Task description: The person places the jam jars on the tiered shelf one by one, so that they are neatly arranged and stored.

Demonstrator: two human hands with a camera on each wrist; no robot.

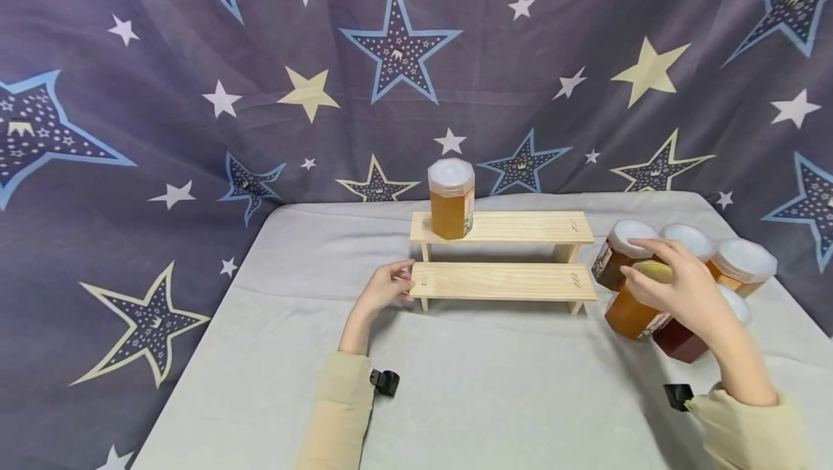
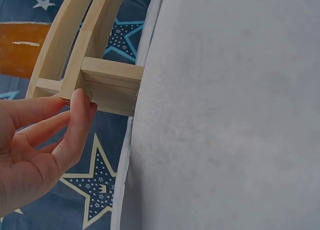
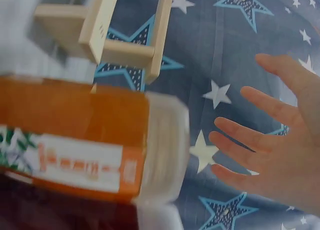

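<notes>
My left hand pinches the left end of the lower board of a two-step wooden shelf; in the left wrist view, thumb and fingers are at the board's corner. Over a group of jars on the right, my right hand hovers with its fingers spread. Nearest to it is an amber honey jar with a pale yellowish top. The right wrist view shows a labelled amber jar with a whitish lid, and the right hand apart from it, holding nothing.
Another amber jar stands on the upper board's left part. Around the right hand are a dark brown jar, a dark red jar and an amber jar with a white lid. A star-patterned cloth hangs behind the grey-covered table.
</notes>
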